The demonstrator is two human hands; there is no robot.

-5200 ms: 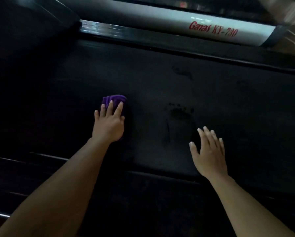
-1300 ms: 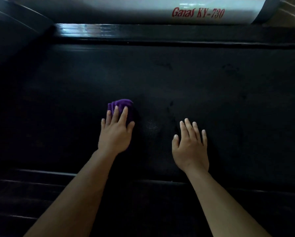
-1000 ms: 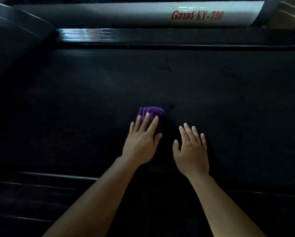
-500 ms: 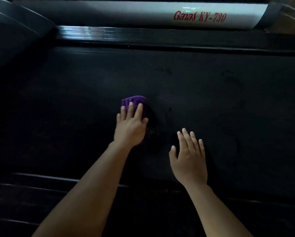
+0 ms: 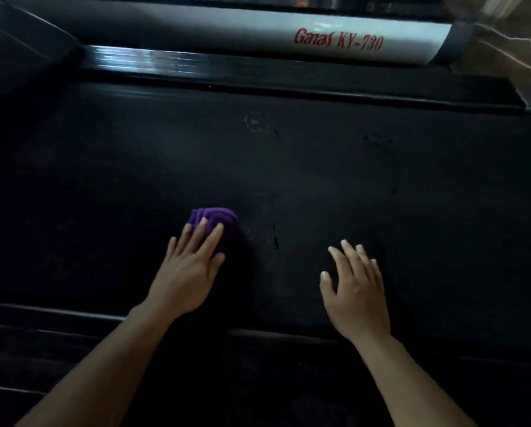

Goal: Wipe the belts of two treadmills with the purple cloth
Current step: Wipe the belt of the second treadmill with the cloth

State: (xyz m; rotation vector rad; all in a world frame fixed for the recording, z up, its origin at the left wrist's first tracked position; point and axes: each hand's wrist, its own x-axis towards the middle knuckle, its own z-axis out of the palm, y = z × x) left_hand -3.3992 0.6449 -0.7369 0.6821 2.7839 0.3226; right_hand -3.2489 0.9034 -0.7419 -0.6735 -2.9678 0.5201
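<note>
Cloth vs 0.5 s back: the cloth [image 5: 214, 218] has slid back toward the person and a bit left on the belt [image 5: 381, 180].
Left hand vs 0.5 s back: the left hand [image 5: 190, 272] came back with it, same flat press on top.
Right hand vs 0.5 s back: the right hand [image 5: 356, 294] is pretty much where it was, near the close edge.
Vs 1 s back: the cloth was just beside the right hand then; now there's a clear gap of bare belt between them.
Left hand now: palm down, fingers straight and close together, lying on the near half of the wadded cloth, not curled round it.
Right hand now: palm down, fingers straight and slightly spread, holding nothing. Can't tell if it's planted on the belt or just above it.
Far edge: a black side rail [image 5: 288, 77] runs along the top, with a silver bar [image 5: 227, 26] marked "Ganas KY-730" behind it.
Near edge: a dark rail [image 5: 273, 334] crosses under both wrists.
Room: lots of bare belt beyond the cloth up to the far rail, plus wide stretches off to the left and right.
Hard to see: the whole belt is very dark, with only faint scuffs showing. The cloth's near part is under the fingers, and both forearms are cut off at the bottom. The top-right corner is a blurry bit of floor [image 5: 516, 41].
</note>
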